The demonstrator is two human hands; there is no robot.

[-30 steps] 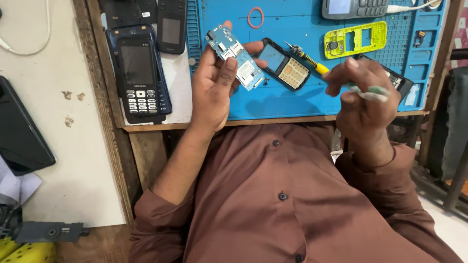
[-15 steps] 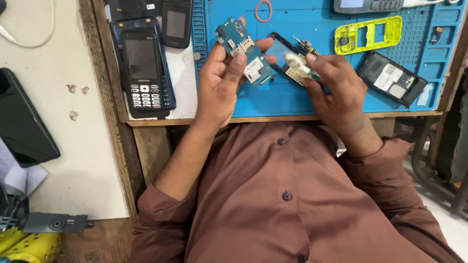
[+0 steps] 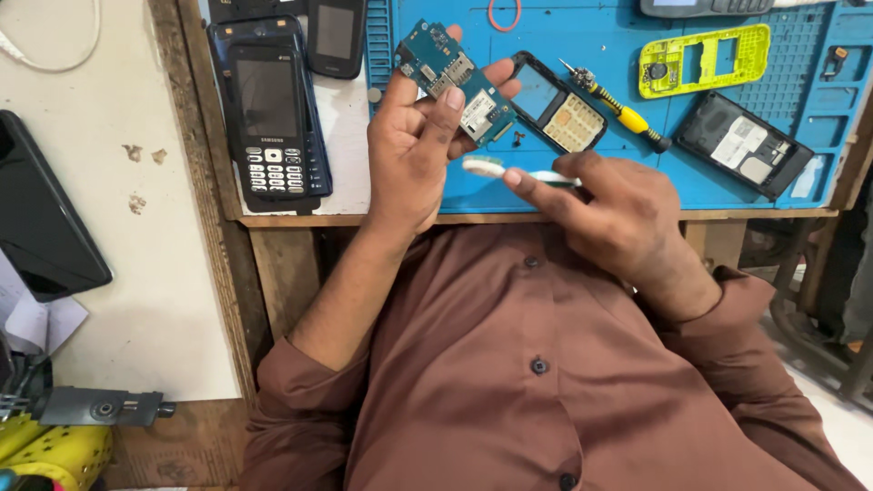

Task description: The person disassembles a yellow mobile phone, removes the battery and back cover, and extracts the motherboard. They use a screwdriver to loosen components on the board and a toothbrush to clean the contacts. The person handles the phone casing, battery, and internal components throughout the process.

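The left hand (image 3: 414, 150) holds a blue phone circuit board (image 3: 452, 80) up above the blue work mat (image 3: 591, 36), fingers (image 3: 446, 109) and thumb grasping it by its edges. The right hand (image 3: 614, 214) is clenched around what looks like a white toothbrush (image 3: 509, 172), its bristle end just below the board, though whether they touch is hard to tell. On the mat, just beyond the board, lies a black phone frame (image 3: 559, 102) with a yellow-handled screwdriver (image 3: 617, 107) beside it. Further right sit a yellow-green keypad frame (image 3: 705, 59) and a black back housing (image 3: 741, 144). To the left, on the bench (image 3: 350, 118), a dark keypad phone (image 3: 271, 114) lies face up.
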